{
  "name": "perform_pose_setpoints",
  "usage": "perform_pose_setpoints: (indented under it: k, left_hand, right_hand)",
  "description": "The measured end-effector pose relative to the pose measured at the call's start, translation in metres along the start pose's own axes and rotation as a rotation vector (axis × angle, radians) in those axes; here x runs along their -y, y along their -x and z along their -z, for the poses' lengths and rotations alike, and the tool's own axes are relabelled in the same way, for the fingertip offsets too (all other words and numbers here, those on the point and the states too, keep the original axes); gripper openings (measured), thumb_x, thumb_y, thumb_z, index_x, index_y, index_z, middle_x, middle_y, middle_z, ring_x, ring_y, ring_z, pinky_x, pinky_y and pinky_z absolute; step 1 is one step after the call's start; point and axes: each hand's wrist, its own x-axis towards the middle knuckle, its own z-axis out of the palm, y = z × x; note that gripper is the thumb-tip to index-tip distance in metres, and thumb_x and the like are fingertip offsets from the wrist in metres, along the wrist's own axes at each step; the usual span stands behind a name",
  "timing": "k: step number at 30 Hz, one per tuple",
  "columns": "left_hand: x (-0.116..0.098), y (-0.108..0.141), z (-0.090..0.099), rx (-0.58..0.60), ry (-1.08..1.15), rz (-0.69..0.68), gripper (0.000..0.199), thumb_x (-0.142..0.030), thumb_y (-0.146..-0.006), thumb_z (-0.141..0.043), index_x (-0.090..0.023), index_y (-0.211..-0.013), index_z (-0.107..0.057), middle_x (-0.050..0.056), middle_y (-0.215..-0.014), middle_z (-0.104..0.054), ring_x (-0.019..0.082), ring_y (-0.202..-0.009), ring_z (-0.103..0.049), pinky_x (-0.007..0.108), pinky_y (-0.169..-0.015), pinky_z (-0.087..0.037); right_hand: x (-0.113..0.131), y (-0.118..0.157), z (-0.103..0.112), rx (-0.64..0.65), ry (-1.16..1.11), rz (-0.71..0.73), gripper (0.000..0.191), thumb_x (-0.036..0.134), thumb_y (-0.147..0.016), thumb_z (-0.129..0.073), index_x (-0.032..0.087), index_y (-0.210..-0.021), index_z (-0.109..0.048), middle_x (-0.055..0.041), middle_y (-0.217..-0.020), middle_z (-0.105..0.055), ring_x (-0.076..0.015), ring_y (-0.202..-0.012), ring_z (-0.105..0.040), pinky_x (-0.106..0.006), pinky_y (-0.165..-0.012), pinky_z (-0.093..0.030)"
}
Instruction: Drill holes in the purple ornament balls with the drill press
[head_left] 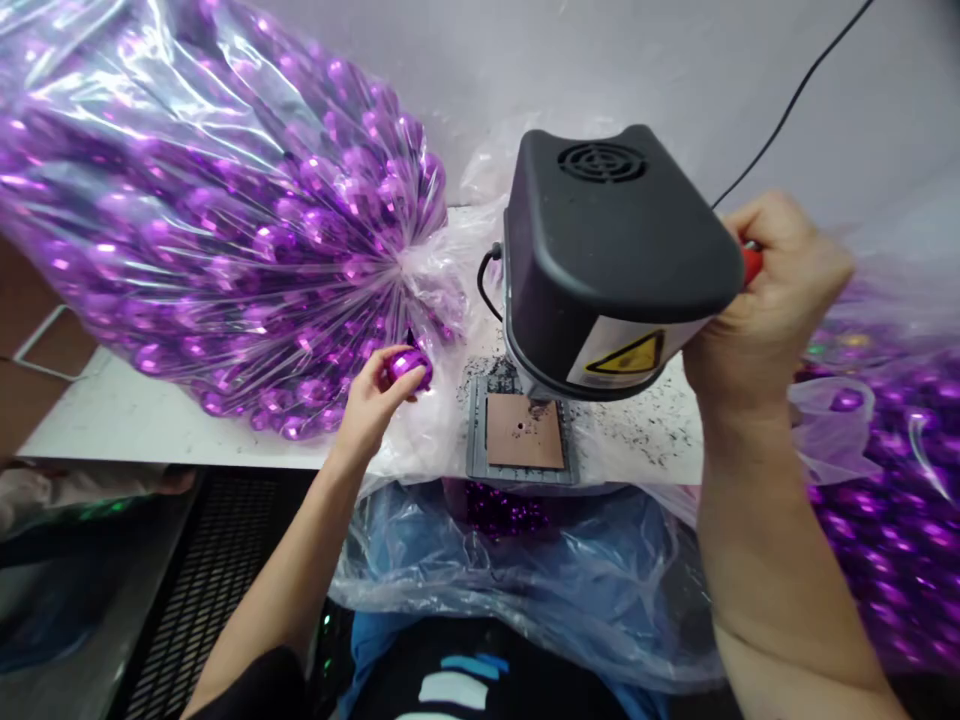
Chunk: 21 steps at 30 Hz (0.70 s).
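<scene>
Between the fingers of my left hand (379, 392) is a shiny purple ball (410, 369), held just left of the machine's base. My right hand (776, 290) is wrapped round a red handle (752, 264) on the right side of a black machine (622, 230) with a round vent and a yellow warning label. Under the machine's head, a brown square plate (523, 431) with a small dark hole lies on a grey metal base (477, 440). Dark flakes are scattered around the base.
A large clear bag (225, 210) of purple balls fills the left of the white table (187, 425). More purple balls (892, 480) in plastic lie at the right. Plastic sheeting (525, 580) hangs over my lap. A black cable (795, 100) runs up at the right.
</scene>
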Motion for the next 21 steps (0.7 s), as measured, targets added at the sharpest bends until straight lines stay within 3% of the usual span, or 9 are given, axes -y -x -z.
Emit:
perform_pose_setpoints:
  k: [2, 5, 8, 11, 14, 17, 21]
  left_hand:
    - [-0.007, 0.023, -0.009, 0.211, 0.338, 0.179, 0.050, -0.056, -0.082, -0.065, -0.018, -0.115, -0.062, 0.012, -0.105, -0.067, 0.019, -0.077, -0.066, 0.032, -0.062, -0.055]
    - [-0.001, 0.045, -0.038, 0.483, 0.573, 0.446, 0.052, -0.062, -0.083, -0.059, -0.015, -0.106, -0.065, 0.014, -0.098, -0.070, 0.019, -0.070, -0.067, 0.032, -0.059, -0.055]
    - [0.015, 0.047, -0.063, 0.482, 0.583, 0.531, 0.049, -0.061, -0.085, -0.058, -0.014, -0.097, -0.065, 0.011, -0.085, -0.069, 0.016, -0.065, -0.064, 0.028, -0.057, -0.053]
    - [0.025, 0.041, -0.076, 0.366, 0.446, 0.423, 0.044, -0.058, -0.086, -0.060, -0.016, -0.100, -0.065, 0.006, -0.086, -0.068, 0.015, -0.070, -0.063, 0.025, -0.058, -0.050]
    - [0.029, 0.039, -0.084, 0.276, 0.227, 0.194, 0.041, -0.052, -0.088, -0.060, -0.020, -0.112, -0.064, 0.006, -0.108, -0.068, 0.020, -0.097, -0.064, 0.030, -0.079, -0.053]
    - [0.034, 0.040, -0.092, 0.287, 0.050, -0.001, 0.045, -0.048, -0.089, -0.062, -0.021, -0.124, -0.057, 0.007, -0.121, -0.065, 0.022, -0.113, -0.061, 0.036, -0.099, -0.047]
    - [0.041, 0.040, -0.102, 0.314, -0.188, -0.215, 0.045, -0.045, -0.093, -0.059, -0.019, -0.129, -0.052, 0.010, -0.125, -0.063, 0.025, -0.116, -0.059, 0.041, -0.103, -0.044]
  right_hand:
    - [0.001, 0.000, 0.000, 0.007, -0.009, -0.009, 0.026, 0.023, -0.089, -0.050, 0.011, -0.067, -0.040, 0.0050, -0.062, -0.032, 0.0007, -0.063, -0.027, -0.019, -0.064, -0.023]
    - [0.002, -0.001, 0.001, 0.017, -0.024, -0.021, 0.025, 0.023, -0.089, -0.050, 0.011, -0.068, -0.040, 0.0051, -0.064, -0.034, 0.0007, -0.063, -0.028, -0.019, -0.065, -0.024]
    - [0.002, -0.002, 0.002, 0.035, -0.026, -0.019, 0.027, 0.025, -0.089, -0.049, 0.012, -0.067, -0.039, 0.0051, -0.063, -0.032, 0.0004, -0.062, -0.026, -0.018, -0.064, -0.023]
    - [0.001, -0.002, 0.003, 0.058, -0.020, -0.019, 0.029, 0.028, -0.090, -0.048, 0.012, -0.067, -0.038, 0.0051, -0.062, -0.032, -0.0001, -0.061, -0.025, -0.019, -0.062, -0.022]
    - [0.002, -0.002, 0.003, 0.068, -0.024, -0.030, 0.029, 0.027, -0.091, -0.047, 0.012, -0.068, -0.038, 0.0051, -0.062, -0.032, -0.0001, -0.061, -0.026, -0.018, -0.061, -0.023]
    - [0.005, -0.002, 0.004, 0.068, -0.042, -0.023, 0.029, 0.027, -0.092, -0.045, 0.012, -0.068, -0.037, 0.0052, -0.063, -0.033, 0.0006, -0.061, -0.026, -0.018, -0.062, -0.024]
    - [0.004, -0.002, 0.004, 0.071, -0.047, -0.001, 0.032, 0.032, -0.093, -0.044, 0.012, -0.069, -0.039, 0.0046, -0.066, -0.035, 0.0010, -0.063, -0.028, -0.018, -0.065, -0.027]
